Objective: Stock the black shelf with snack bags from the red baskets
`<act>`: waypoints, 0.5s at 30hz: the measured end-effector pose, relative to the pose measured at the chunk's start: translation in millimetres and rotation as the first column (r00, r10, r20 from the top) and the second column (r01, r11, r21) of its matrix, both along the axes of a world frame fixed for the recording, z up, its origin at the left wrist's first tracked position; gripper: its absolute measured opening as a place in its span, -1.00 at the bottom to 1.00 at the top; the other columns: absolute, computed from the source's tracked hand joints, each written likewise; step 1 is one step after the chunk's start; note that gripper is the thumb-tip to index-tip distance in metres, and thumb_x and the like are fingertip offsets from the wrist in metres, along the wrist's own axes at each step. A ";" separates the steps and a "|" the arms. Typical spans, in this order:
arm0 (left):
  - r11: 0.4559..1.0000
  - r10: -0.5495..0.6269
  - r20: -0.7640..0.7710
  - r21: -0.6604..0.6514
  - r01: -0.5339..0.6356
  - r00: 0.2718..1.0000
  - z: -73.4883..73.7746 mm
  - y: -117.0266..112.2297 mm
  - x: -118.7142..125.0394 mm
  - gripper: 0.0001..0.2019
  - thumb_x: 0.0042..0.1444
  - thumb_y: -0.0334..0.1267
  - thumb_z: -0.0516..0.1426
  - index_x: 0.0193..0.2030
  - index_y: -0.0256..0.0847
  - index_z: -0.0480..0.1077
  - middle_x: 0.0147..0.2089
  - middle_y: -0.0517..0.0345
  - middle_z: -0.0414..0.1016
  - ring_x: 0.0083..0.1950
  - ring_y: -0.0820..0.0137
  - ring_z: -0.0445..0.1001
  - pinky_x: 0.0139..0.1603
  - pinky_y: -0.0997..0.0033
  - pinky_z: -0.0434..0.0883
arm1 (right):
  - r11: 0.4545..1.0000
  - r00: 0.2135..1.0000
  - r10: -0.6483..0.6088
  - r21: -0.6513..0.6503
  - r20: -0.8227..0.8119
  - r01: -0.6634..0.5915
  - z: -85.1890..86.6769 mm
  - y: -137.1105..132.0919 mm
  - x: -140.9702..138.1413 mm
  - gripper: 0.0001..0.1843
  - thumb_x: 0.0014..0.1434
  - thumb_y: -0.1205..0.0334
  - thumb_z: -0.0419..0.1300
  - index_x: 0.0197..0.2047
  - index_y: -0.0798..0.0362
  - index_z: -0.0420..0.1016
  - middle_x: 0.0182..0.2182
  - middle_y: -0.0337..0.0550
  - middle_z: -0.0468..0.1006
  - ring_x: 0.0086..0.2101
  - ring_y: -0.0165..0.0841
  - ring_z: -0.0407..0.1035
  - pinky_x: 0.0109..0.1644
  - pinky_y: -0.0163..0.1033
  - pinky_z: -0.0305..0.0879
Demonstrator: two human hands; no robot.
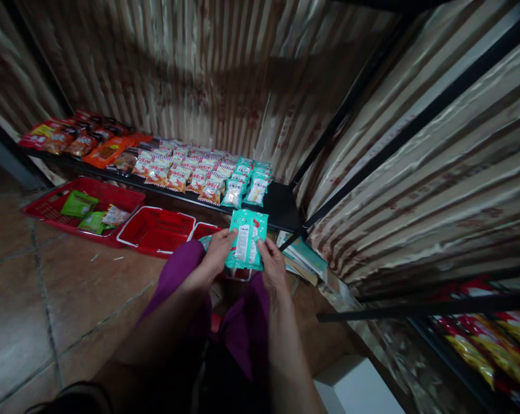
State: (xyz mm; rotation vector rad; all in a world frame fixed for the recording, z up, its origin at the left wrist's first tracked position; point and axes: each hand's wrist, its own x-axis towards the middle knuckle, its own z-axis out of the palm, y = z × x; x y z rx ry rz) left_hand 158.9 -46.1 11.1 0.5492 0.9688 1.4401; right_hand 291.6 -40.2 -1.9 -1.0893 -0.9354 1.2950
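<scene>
A teal snack bag (247, 240) is held up in front of my knees, its back with a white printed label facing me. My left hand (219, 248) grips its left edge, and my right hand (272, 259) pinches its right edge. Just beyond it, teal snack bags (256, 190) stand in short rows at the right part of a low black shelf (281, 202). To their left are several rows of white and orange snack bags (182, 172). One red basket is partly hidden behind my hands and the bag.
Red baskets (156, 229) line the floor before the shelf; the left one holds green packets (79, 203). Black shelf posts (397, 138) slant at the right. A white box (363, 385) sits low right, and flattened cardboard (303, 259) lies by the curtain (225, 75).
</scene>
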 end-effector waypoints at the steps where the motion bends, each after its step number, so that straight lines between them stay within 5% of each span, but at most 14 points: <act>1: 1.000 0.012 -0.015 0.005 -0.012 1.000 3.3 -0.5 -1.0 -0.54 -0.32 0.07 0.33 -0.40 -0.30 0.47 -0.51 0.17 0.49 -0.54 0.49 0.38 -0.48 0.50 0.33 | 1.000 0.999 0.024 0.007 -0.022 -0.024 2.2 -3.2 -0.9 -0.55 -0.16 0.00 0.38 -0.20 0.05 0.56 -0.37 -0.24 0.63 -0.44 -0.39 0.45 -0.33 -0.31 0.39; 15: 0.997 -0.073 -0.017 0.036 0.074 0.997 30.5 -26.5 -3.0 -0.65 -0.25 -0.05 0.34 -0.38 -0.29 0.49 -0.45 0.10 0.54 -0.39 0.37 0.48 -0.36 0.45 0.36 | 0.985 0.986 -0.162 0.054 -0.029 0.163 14.3 -15.5 -3.9 -0.56 -0.20 0.00 0.39 -0.26 0.08 0.59 -0.41 -0.25 0.62 -0.47 -0.41 0.44 -0.37 -0.32 0.37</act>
